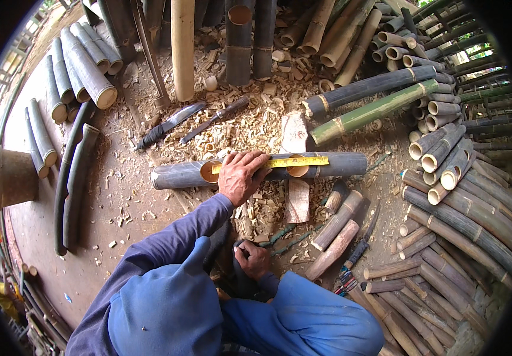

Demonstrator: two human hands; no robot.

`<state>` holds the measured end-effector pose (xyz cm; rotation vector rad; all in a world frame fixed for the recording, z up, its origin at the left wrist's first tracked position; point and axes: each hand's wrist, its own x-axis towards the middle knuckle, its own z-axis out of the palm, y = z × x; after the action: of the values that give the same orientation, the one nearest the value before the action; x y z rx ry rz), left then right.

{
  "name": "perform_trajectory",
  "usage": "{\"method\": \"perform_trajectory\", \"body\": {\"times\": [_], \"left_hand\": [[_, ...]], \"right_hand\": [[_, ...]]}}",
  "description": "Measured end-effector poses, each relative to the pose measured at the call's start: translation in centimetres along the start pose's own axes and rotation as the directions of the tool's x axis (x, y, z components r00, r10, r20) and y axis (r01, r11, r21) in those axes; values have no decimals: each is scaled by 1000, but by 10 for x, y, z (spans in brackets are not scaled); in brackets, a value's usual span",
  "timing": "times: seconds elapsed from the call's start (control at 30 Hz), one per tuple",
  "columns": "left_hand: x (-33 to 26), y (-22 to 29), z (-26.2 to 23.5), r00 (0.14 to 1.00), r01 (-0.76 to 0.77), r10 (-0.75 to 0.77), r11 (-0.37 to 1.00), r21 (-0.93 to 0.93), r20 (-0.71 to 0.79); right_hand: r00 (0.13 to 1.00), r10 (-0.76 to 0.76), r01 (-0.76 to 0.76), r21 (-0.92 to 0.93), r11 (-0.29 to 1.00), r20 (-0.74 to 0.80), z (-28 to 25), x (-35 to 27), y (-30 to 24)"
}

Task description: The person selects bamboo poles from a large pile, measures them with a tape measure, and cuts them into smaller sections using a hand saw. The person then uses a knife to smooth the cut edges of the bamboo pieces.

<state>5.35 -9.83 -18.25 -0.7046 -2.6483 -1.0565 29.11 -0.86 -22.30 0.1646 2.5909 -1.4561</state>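
A dark bamboo tube lies crosswise in front of me, with two round openings cut in its upper side. Along its top runs a yellow measuring tape strip. My left hand presses the strip against the tube, its fingers closed over the strip's left part between the openings. Lower down, by my knees, my right hand is curled; whatever it may hold is hidden. Pale wood blocks show on the far and near sides of the tube.
Wood chips cover the ground around a large knife and a smaller knife beyond the tube. A green bamboo pole and stacked bamboo lie right. More tubes and a bucket are left.
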Motion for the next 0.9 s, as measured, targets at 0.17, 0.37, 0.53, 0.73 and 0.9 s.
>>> {"method": "perform_trajectory", "body": {"times": [0.17,0.37,0.53,0.73,0.9], "left_hand": [[0,0,0,1000,-1,1,1000,-16,-10],[-1,0,-1,1000,-12,12,1000,-23,-9],[-1,-1,0,1000,-12,12,1000,-19,-7],[-1,0,-1,1000,-13,13,1000,-11,-2],[-1,0,0,1000,-8,8,1000,-11,-1]], "right_hand": [[1000,13,-13,7,1000,5,1,0,1],[1000,2,-2,3,1000,-11,0,0,-1],[999,-33,33,4,999,-33,1,0,2],[999,-35,35,5,999,-17,-2,1,-2],[999,-36,36,12,999,-17,-1,1,-1]]}}
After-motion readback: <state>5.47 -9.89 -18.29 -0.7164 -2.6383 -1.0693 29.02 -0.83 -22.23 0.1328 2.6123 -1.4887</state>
